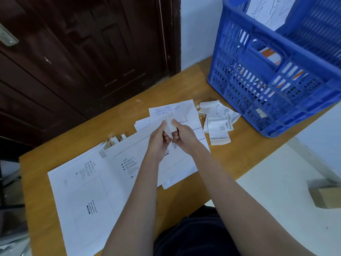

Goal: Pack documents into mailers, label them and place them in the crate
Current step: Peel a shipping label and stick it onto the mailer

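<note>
While above mailers, left hand, right hand both pinch label.

Dark wooden door, cardboard box

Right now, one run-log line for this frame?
step: labelling | left hand + right hand: pinch small white slip | mailers: flat on table | crate: holds mailers

Even cool light, wide-angle bending at edges
</note>
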Motion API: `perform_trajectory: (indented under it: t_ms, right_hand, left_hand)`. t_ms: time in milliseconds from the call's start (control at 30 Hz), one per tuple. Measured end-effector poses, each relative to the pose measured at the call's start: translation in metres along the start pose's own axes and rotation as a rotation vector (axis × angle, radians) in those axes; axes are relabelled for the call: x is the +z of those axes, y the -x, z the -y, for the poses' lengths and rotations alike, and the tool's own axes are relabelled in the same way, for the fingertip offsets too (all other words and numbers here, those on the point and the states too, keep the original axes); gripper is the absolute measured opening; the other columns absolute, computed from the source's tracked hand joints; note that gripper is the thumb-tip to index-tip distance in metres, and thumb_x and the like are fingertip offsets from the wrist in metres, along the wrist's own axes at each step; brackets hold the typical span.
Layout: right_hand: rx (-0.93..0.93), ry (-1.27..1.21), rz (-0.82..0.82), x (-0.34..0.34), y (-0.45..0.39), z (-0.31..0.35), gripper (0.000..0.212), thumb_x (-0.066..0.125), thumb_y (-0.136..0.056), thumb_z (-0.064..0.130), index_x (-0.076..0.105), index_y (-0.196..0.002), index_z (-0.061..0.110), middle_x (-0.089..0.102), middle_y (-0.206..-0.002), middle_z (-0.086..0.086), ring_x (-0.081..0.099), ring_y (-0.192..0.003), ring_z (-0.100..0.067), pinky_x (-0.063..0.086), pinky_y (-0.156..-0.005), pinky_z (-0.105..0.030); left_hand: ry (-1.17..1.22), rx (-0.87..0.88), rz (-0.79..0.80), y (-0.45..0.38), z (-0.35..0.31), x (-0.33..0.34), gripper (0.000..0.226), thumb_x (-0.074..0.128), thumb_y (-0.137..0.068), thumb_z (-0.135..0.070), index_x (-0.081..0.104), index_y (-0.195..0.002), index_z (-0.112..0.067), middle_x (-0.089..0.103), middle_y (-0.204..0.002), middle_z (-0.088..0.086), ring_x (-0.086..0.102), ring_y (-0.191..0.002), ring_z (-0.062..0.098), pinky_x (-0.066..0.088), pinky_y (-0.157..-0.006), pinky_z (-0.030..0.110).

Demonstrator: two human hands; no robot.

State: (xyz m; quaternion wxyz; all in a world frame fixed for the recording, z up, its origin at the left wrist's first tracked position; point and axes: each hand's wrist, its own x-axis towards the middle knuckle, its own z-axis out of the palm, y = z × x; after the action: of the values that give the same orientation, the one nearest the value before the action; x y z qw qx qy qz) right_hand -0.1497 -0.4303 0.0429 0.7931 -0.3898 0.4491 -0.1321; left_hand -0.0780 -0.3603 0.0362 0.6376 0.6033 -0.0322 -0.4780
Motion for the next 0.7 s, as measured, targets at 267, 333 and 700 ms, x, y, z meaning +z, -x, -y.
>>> perform_trajectory:
  t_ms: [267,333,700]
  right_hand:
    - [-0.012,0.365,-0.265,0.009,-0.012,-0.005,0.048,0.033,-0.1,0.047,0.056,-0.08,0.01,0.057,-0.075,-0.003,0.054,-0.073,-0.016,0.047,-0.077,-0.035]
    - [-0.108,0.499,-0.372,0.012,-0.016,-0.012,0.044,0.038,-0.1,0.039,0.053,-0.073,0.008,0.054,-0.071,-0.003,0.052,-0.069,-0.018,0.04,-0.073,-0.033]
    - [-0.18,0.46,-0.373,0.019,-0.016,-0.018,0.03,0.052,-0.095,0.033,0.061,-0.095,0.005,0.064,-0.089,-0.006,0.061,-0.084,-0.021,0.048,-0.076,-0.031]
  left_hand:
    - [-0.347,-0.082,0.031,0.003,-0.001,0.001,0.032,0.044,-0.099,-0.031,0.061,-0.082,-0.011,0.057,-0.065,0.003,0.054,-0.066,0.017,0.044,-0.068,0.028]
    - [-0.413,-0.101,-0.076,0.001,-0.001,0.011,0.027,0.039,-0.099,-0.027,0.054,-0.083,-0.011,0.059,-0.075,0.003,0.054,-0.072,0.018,0.042,-0.067,0.028]
    - [-0.523,-0.012,-0.39,-0.007,0.001,0.023,0.041,0.037,-0.1,-0.037,0.065,-0.092,-0.008,0.069,-0.1,0.012,0.064,-0.095,0.029,0.05,-0.082,0.037]
